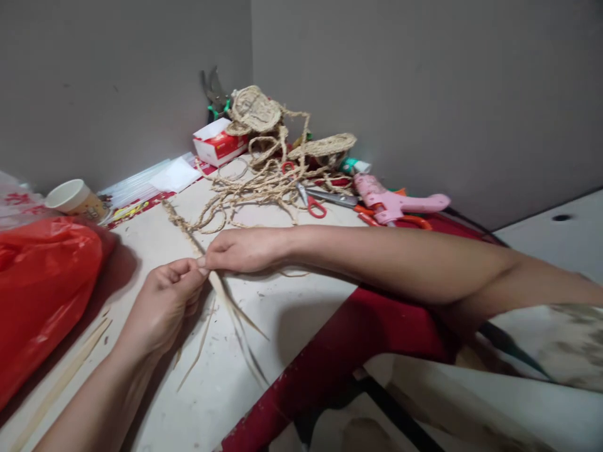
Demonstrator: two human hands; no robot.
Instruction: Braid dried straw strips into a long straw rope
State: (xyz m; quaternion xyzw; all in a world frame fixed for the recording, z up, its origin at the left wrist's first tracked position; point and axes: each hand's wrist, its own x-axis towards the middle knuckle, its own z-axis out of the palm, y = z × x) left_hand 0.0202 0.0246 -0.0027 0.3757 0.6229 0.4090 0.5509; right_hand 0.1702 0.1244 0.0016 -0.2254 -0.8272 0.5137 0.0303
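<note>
My left hand (172,292) and my right hand (242,250) meet over the white board, fingertips touching. Both pinch a braided straw cord (186,231) at the place where the braid ends. Loose, pale straw strands (226,298) fan out from under the fingers toward me. The finished braid runs away from my hands, up and left, and joins the tangle of braided cord (254,194) behind them. A separate flat straw strip (66,376) lies on the board to the left of my left forearm.
Beyond the cord stand a red tissue box (219,147), pruning shears (215,94) and coiled straw pieces (257,110). Red-handled scissors (313,204) and a pink glue gun (391,201) lie at right. At left are a paper cup (75,199) and a red plastic bag (47,289).
</note>
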